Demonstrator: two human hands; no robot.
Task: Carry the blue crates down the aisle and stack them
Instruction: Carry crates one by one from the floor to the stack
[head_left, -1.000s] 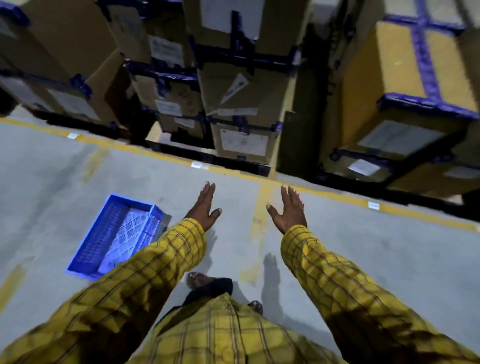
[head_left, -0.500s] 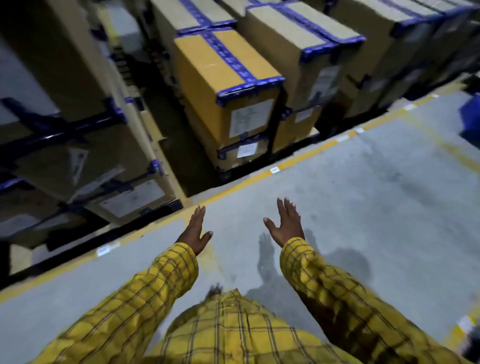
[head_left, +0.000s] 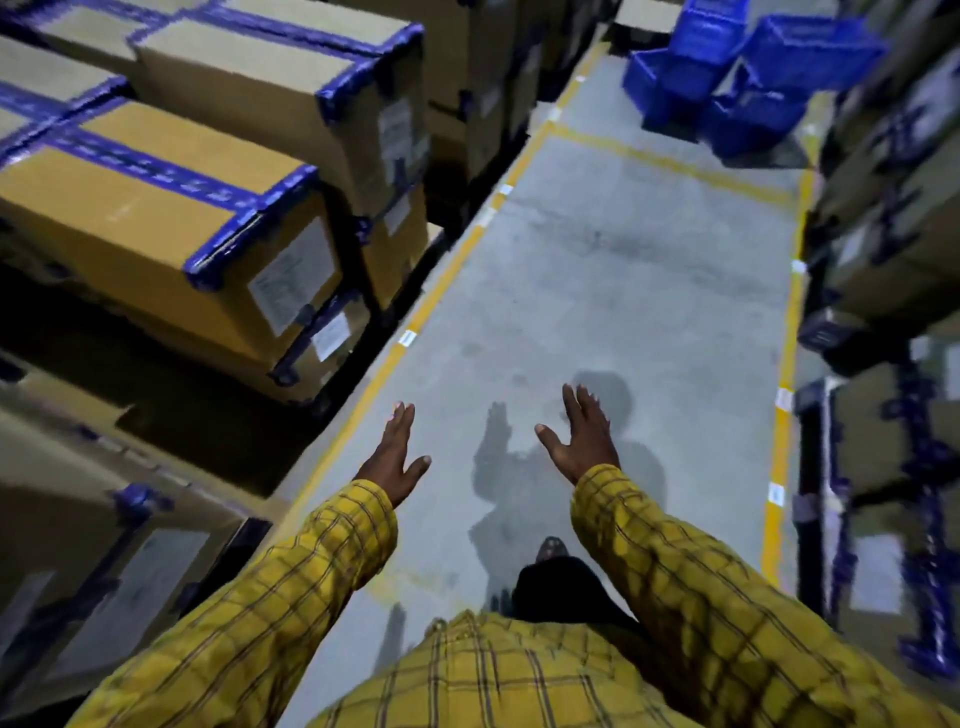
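Several blue crates (head_left: 748, 78) lie in a loose, tilted pile at the far end of the aisle, top right in the head view. My left hand (head_left: 396, 457) and my right hand (head_left: 582, 441) are stretched out in front of me over the grey floor, palms facing each other, fingers apart, holding nothing. Both are far from the crates. My sleeves are yellow plaid.
Cardboard boxes (head_left: 171, 218) with blue strapping stand stacked along the left of the aisle, and more boxes (head_left: 893, 249) line the right. Yellow floor lines (head_left: 441, 280) mark the aisle's edges. My foot (head_left: 551, 548) shows on the floor below my hands.
The view has swung to the right: the single blue crate on the floor left the frame, and the aisle with the crate pile at its end came into view. Both hands stayed out and empty.
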